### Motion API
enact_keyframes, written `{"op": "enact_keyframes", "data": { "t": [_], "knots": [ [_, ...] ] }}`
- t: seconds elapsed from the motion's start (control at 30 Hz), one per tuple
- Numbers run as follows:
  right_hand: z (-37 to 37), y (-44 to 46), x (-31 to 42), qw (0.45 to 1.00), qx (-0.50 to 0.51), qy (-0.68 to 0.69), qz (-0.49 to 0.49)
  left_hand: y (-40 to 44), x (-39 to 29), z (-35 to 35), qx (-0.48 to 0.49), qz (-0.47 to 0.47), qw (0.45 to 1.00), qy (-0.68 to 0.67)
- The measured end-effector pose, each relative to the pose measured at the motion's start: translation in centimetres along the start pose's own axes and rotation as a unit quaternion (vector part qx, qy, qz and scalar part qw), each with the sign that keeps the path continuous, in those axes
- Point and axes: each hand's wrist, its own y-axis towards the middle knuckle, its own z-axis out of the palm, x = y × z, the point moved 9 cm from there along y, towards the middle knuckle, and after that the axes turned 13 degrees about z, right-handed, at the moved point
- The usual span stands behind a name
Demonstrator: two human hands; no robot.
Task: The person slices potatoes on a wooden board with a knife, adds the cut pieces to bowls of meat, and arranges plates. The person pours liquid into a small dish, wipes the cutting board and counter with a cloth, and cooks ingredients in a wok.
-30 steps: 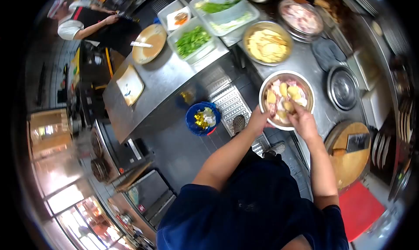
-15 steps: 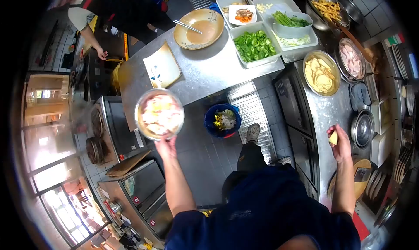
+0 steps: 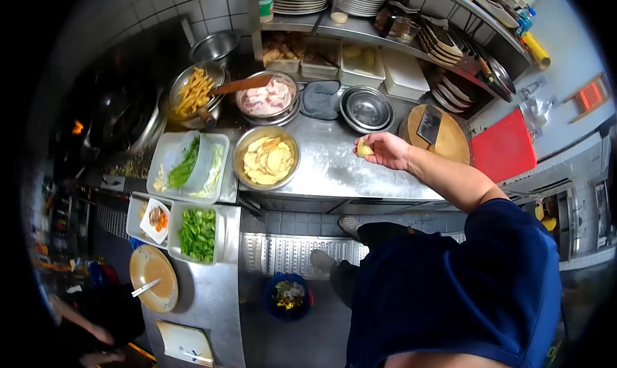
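My right hand [image 3: 385, 151] is held over the steel counter [image 3: 321, 166], with its fingers closed on a small pale-yellow piece [image 3: 365, 149] of food whose kind I cannot make out. To its left stands a steel bowl of pale-yellow slices [image 3: 267, 158]. Nested steel bowls [image 3: 367, 108] sit just beyond the hand. A round wooden chopping board [image 3: 456, 140] with a cleaver [image 3: 429, 124] on it lies to the right. My left hand is out of view.
A bowl of pale raw meat [image 3: 267, 97] and a grey cloth [image 3: 320, 99] are at the back. Tubs of green peppers [image 3: 197, 234] and greens [image 3: 186, 162] stand left. A blue bin [image 3: 287, 296] is on the floor. A co-worker's arm [image 3: 83, 320] shows lower left.
My view has turned right toward the counter with the chopping board. My left hand and the bowl it held have left the picture. My right hand still holds the yellow piece.
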Motion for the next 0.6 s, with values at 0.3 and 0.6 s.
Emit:
{"op": "enact_keyframes", "data": {
  "t": [0.3, 0.6],
  "knots": [
    [-21.4, 11.7, 16.5, 0.965, -0.188, 0.098, -0.154, -20.3, 7.9, -7.4, -0.036, -0.132, 0.983, 0.121],
    [-22.7, 5.1, 16.2, 0.926, -0.289, 0.038, -0.240, -41.4, 19.7, 5.2, 0.443, -0.098, 0.786, 0.420]
  ]
}}
